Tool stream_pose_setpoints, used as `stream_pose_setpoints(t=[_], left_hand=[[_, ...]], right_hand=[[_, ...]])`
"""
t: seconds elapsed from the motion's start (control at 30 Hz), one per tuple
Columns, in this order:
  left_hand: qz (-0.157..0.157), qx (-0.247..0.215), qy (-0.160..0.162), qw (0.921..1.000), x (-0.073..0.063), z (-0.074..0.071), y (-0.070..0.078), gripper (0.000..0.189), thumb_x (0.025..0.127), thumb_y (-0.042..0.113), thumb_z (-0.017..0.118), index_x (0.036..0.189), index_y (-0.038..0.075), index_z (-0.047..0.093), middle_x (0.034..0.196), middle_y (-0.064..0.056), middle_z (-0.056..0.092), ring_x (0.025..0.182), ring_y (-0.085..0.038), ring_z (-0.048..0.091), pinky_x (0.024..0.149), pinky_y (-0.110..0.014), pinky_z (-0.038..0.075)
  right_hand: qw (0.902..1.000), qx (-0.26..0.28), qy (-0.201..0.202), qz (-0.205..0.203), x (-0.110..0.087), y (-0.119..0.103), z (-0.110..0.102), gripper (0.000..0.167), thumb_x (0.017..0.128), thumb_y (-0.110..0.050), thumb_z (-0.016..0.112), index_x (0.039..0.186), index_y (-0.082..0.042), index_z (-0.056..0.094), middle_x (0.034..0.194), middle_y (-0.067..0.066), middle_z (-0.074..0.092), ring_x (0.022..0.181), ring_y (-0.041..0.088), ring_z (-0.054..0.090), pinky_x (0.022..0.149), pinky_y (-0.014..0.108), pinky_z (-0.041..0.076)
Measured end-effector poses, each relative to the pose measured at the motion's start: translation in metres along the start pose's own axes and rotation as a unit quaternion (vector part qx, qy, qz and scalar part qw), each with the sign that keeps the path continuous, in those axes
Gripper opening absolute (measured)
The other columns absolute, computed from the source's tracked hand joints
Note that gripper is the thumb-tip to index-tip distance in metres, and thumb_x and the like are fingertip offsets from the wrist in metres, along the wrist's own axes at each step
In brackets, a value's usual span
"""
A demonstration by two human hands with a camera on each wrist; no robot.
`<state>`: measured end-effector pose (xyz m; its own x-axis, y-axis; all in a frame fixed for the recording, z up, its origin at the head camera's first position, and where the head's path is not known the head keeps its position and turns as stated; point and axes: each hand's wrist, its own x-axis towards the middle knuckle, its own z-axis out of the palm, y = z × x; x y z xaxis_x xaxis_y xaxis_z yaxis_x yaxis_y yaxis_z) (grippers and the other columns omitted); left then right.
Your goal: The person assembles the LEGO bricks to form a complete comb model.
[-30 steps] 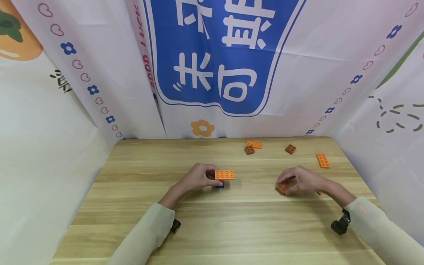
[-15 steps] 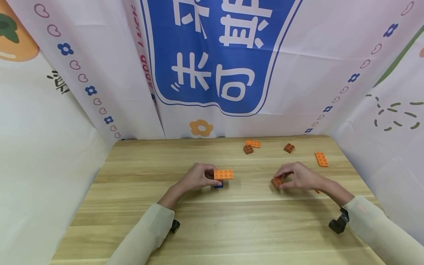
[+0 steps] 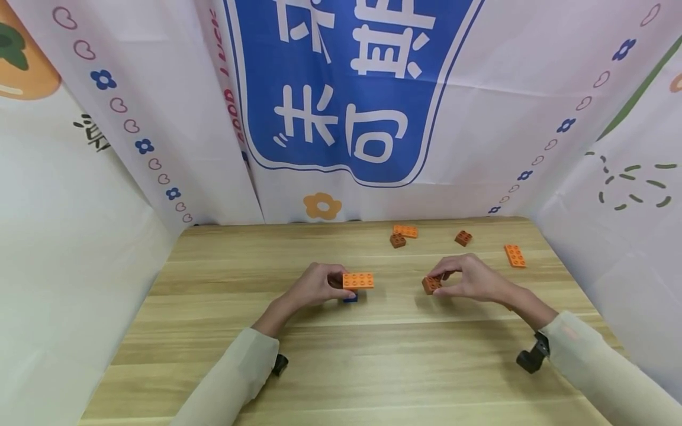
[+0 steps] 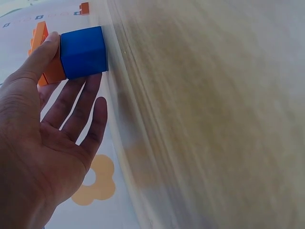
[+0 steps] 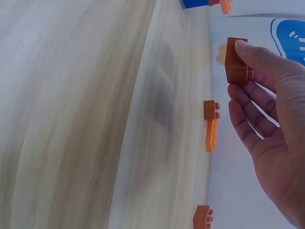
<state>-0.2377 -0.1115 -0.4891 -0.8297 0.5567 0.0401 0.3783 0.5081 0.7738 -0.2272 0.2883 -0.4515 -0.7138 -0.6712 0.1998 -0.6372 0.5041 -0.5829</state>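
Note:
My left hand point(image 3: 314, 285) grips a small stack of building bricks near the middle of the wooden table. On top of the stack is an orange eight-stud plate point(image 3: 358, 280). A brown-orange brick point(image 4: 55, 67) sits beneath that plate, partly covered by the thumb, and a blue block point(image 4: 84, 52) forms the bottom. To the right, my right hand point(image 3: 471, 279) pinches a brown square brick point(image 3: 430, 286) between thumb and fingers. In the right wrist view this brick point(image 5: 235, 62) is raised off the table, its studs turned toward the palm.
Toward the back lie a brown brick point(image 3: 397, 240) against an orange plate point(image 3: 406, 231), and another brown brick point(image 3: 463, 238). A further orange plate point(image 3: 515, 255) lies near the right edge. One more orange piece point(image 3: 508, 307) is mostly hidden behind the right wrist. Printed cloth point(image 3: 213, 177) encloses the table.
My right hand has lifted the brown brick and carried it left, closer to the stack. The left hand keeps its hold on the stack, almost unmoved. The head view has shifted slightly.

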Motion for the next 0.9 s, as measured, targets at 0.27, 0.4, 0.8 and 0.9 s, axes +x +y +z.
stream_pose_setpoints(t=[0.27,0.4,0.8,0.9], left_hand=[[-0.006,-0.002,0.006,1.0000,0.000,0.002,0.000,0.025,0.088,0.027,0.090,0.106,0.015,0.078,0.097,0.006,0.077,0.084,-0.008,0.069,0.079,-0.027,0.059],[-0.009,-0.004,0.006,0.9999,0.000,0.002,0.000,0.026,0.088,0.027,0.090,0.107,0.015,0.078,0.097,0.006,0.077,0.085,-0.009,0.069,0.079,-0.028,0.059],[-0.013,-0.007,0.007,0.9999,-0.001,0.002,0.000,0.029,0.088,0.026,0.090,0.111,0.013,0.078,0.096,0.006,0.077,0.084,-0.009,0.069,0.079,-0.027,0.059],[-0.014,-0.007,0.008,0.9998,-0.001,0.002,0.000,0.029,0.088,0.026,0.090,0.111,0.013,0.078,0.097,0.006,0.077,0.085,-0.009,0.070,0.079,-0.028,0.059]], right_hand=[[0.9996,-0.001,0.015,-0.024,0.014,-0.012,0.007,0.031,0.084,-0.016,0.092,0.113,-0.016,0.082,0.107,-0.007,0.079,0.093,0.007,0.072,0.081,0.039,0.063],[0.9992,0.008,0.022,-0.031,0.020,-0.020,0.010,0.031,0.084,-0.018,0.093,0.113,-0.015,0.082,0.107,-0.006,0.079,0.094,0.008,0.072,0.082,0.036,0.062],[0.9971,-0.001,0.047,-0.060,0.034,-0.032,0.020,0.030,0.084,-0.017,0.092,0.112,-0.011,0.081,0.105,-0.003,0.079,0.093,0.012,0.074,0.081,0.035,0.062],[0.9963,-0.003,0.054,-0.068,0.039,-0.037,0.020,0.030,0.083,-0.015,0.093,0.111,-0.011,0.082,0.104,-0.004,0.079,0.092,0.012,0.074,0.080,0.035,0.063]])
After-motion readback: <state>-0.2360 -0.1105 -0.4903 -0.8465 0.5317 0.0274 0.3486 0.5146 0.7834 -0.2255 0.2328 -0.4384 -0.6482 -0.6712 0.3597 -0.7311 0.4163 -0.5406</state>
